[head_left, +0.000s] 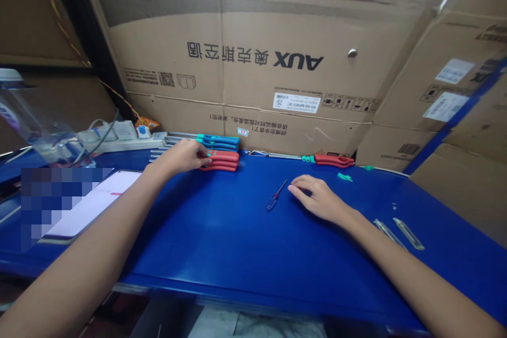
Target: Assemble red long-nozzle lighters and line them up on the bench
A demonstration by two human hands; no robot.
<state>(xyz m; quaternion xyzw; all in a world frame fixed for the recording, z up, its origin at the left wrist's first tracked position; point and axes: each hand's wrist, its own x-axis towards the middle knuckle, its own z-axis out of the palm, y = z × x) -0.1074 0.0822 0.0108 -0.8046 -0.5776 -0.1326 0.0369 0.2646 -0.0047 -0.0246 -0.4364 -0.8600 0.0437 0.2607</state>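
My left hand [182,157] is at a stack of red long-necked lighters [222,160], its fingers closed on the top one near the front of the handle. Blue long-necked lighters [219,141] lie just behind, their metal necks pointing left. My right hand [315,196] rests on the blue table [222,243], fingers loosely curved and holding nothing. Just left of its fingertips lies a small screwdriver [273,200] with a clear purplish handle. Another red lighter [334,160] lies at the back against the cardboard, beside a loose green plastic piece [344,177].
Clear plastic pieces [407,233] lie beyond my right forearm. At left are a phone [103,200] with a lit screen, a power strip [119,142] with plugs and a clear bottle [39,121]. Cardboard walls [253,21] close off the back and right.
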